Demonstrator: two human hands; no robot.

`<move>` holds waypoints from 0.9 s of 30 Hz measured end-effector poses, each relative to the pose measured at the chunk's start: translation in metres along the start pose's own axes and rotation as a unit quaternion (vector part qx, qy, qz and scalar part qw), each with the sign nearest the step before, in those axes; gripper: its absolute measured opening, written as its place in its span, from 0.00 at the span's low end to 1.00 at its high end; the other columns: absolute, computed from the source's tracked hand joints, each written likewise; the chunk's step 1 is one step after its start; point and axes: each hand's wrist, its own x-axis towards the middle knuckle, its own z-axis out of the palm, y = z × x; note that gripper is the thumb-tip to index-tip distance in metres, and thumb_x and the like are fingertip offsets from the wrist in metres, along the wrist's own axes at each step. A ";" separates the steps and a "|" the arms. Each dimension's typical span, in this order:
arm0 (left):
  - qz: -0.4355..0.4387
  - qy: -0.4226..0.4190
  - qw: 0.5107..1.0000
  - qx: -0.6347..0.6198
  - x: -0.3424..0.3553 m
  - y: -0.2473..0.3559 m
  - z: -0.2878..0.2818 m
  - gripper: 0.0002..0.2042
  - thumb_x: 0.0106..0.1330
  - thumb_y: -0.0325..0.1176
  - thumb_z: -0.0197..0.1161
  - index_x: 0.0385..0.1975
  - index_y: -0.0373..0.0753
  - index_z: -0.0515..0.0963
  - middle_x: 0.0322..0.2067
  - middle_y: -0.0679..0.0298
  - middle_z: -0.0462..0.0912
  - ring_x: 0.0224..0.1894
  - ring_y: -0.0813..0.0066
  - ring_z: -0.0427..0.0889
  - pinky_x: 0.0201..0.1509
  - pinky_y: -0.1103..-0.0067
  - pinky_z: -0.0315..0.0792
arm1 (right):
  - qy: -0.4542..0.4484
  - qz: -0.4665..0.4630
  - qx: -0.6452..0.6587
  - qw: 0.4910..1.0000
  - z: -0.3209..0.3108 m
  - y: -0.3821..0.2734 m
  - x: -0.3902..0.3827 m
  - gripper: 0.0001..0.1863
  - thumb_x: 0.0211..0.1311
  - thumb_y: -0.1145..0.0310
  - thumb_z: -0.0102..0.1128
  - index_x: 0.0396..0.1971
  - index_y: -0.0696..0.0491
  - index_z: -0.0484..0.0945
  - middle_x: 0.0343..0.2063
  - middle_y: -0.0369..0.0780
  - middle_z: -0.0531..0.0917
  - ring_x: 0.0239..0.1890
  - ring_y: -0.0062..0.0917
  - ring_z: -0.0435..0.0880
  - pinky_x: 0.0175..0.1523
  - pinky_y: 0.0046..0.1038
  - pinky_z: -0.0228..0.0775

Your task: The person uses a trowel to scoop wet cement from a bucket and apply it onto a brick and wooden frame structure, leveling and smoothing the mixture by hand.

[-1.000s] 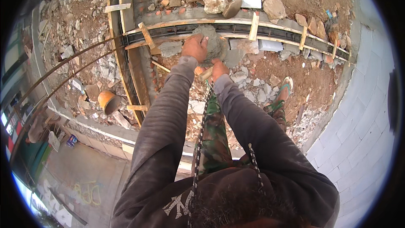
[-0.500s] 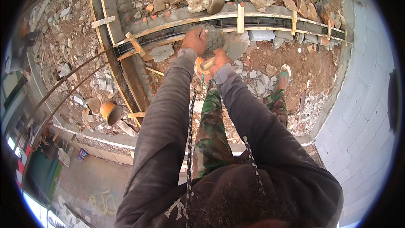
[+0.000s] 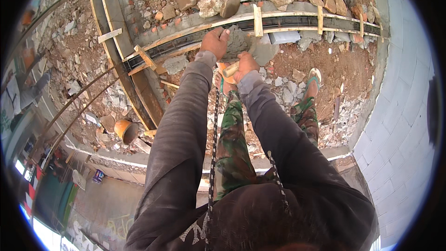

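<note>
Both hands still press the grey stone onto formwork.

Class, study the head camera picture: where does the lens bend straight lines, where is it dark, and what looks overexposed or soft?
Head view: fisheye distortion curves the long wooden formwork channel and the grey block wall; the corners are black vignette; daylight is flat with soft shadows; the lower-left rim is blown out and smeared; the left hand and right hand at centre are sharp.
</note>
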 end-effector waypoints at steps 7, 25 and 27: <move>0.008 -0.012 1.000 -0.008 0.022 0.016 0.030 0.19 0.76 0.45 0.59 0.47 0.33 0.83 0.34 0.53 0.89 0.36 0.64 0.86 0.47 0.70 0.77 | 0.027 0.009 -0.019 0.999 0.000 -0.038 0.016 0.18 0.61 0.75 0.57 0.50 0.65 0.73 0.44 0.50 0.81 0.37 0.46 0.86 0.33 0.57 0.82; -0.042 -0.033 0.987 -0.148 0.038 0.044 0.076 0.17 0.77 0.41 0.59 0.35 0.30 0.82 0.28 0.61 0.85 0.32 0.76 0.84 0.40 0.75 0.79 | 0.035 -0.031 0.010 0.999 -0.023 -0.088 0.013 0.14 0.58 0.72 0.62 0.39 0.67 0.76 0.34 0.51 0.81 0.33 0.43 0.85 0.36 0.53 0.84; -0.023 -0.040 0.986 -0.160 0.058 0.065 0.062 0.17 0.77 0.40 0.59 0.35 0.29 0.82 0.28 0.61 0.85 0.32 0.76 0.84 0.40 0.75 0.79 | 0.001 -0.055 -0.009 0.998 -0.021 -0.086 0.045 0.14 0.58 0.71 0.63 0.38 0.67 0.77 0.32 0.50 0.81 0.32 0.42 0.85 0.36 0.52 0.84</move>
